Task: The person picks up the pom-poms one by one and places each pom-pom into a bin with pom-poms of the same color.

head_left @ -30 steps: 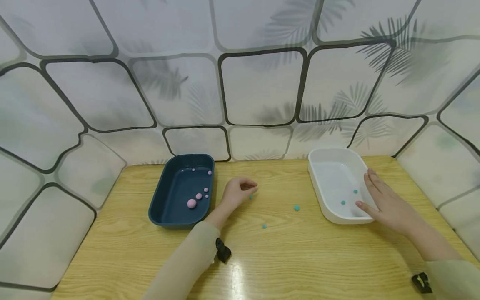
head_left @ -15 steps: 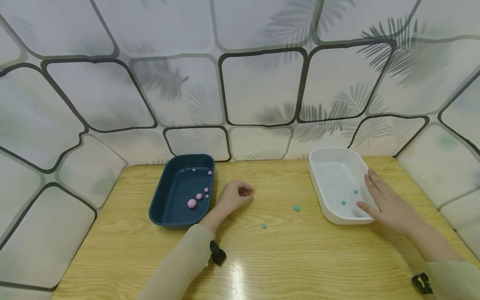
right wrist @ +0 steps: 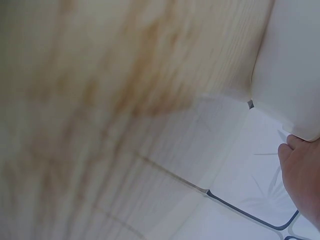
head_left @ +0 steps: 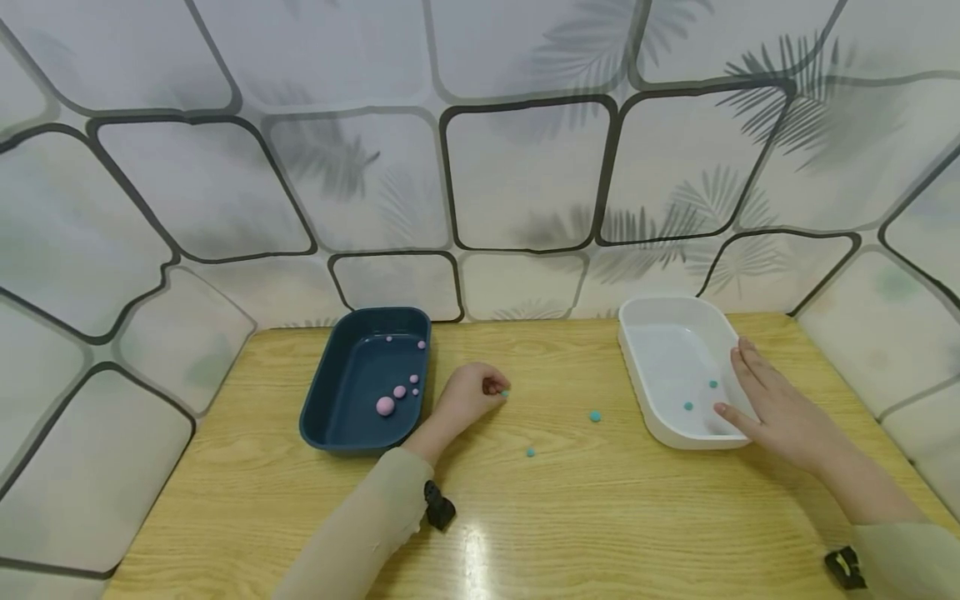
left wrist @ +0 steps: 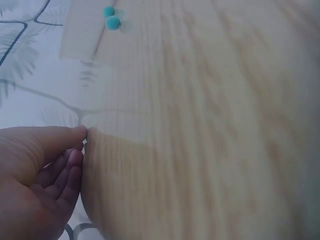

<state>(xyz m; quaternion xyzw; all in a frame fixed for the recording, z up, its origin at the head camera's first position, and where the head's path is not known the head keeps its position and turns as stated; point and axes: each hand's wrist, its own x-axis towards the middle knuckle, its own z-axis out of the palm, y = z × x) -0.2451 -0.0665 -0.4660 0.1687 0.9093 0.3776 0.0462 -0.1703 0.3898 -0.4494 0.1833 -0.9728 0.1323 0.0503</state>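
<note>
My left hand (head_left: 472, 395) is low over the table just right of the dark blue tray (head_left: 315, 429), thumb and fingertips brought together. A tiny teal ball (head_left: 505, 393) shows right at those fingertips in the head view. In the left wrist view the left hand (left wrist: 42, 172) has thumb and forefinger meeting, and the ball is hidden there. My right hand (head_left: 783, 412) lies with straight fingers across the right rim of the white tray (head_left: 637, 375). Its fingertips (right wrist: 292, 142) show at the tray's edge in the right wrist view.
Two more teal balls, one larger (head_left: 595, 416) and one smaller (head_left: 530, 452), lie on the wooden table (head_left: 570, 533) between the trays. Another teal ball (head_left: 688, 406) sits with one more inside the white tray. Several pink balls (head_left: 385, 406) lie in the blue tray. A patterned wall covering (head_left: 525, 183) stands behind.
My left hand drew slightly left and down, covering the tiny teal ball, which now shows again at its fingertips. The right hand stays on the white tray's rim.
</note>
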